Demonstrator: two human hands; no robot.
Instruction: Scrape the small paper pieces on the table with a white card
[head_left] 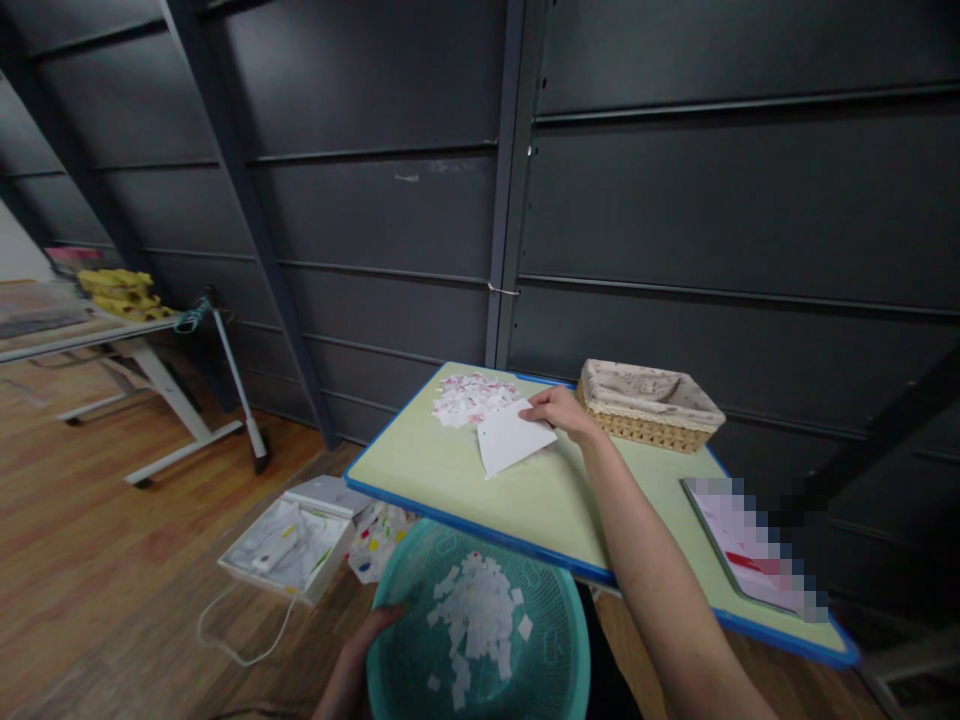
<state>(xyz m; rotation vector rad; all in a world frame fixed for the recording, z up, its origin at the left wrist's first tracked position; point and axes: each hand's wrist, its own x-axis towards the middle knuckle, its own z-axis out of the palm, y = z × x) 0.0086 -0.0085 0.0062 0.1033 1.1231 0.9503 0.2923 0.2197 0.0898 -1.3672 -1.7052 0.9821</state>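
My right hand [559, 408] pinches a white sheet of stiff paper [514, 440] by its far right corner, tilted low over the pale yellow tabletop [420, 465]. Just behind the sheet lies a heap of small paper scraps [472, 397], white with pinkish marks. Below the table's front edge stands a green plastic basket [566, 650], with many white paper pieces [480, 610] in its bottom. At the basket's left rim is my left hand [367, 645], closed around the rim with the thumb inside; its other fingers are hidden.
A cloth-lined wicker basket [649, 430] stands at the table's back right. Nearer me lies a tablet-like panel [750, 550], partly blurred out. On the floor at left are an open white box [285, 550] with a cable and a spotted plastic bag [379, 540]. Dark wall panels [390, 220] rise behind.
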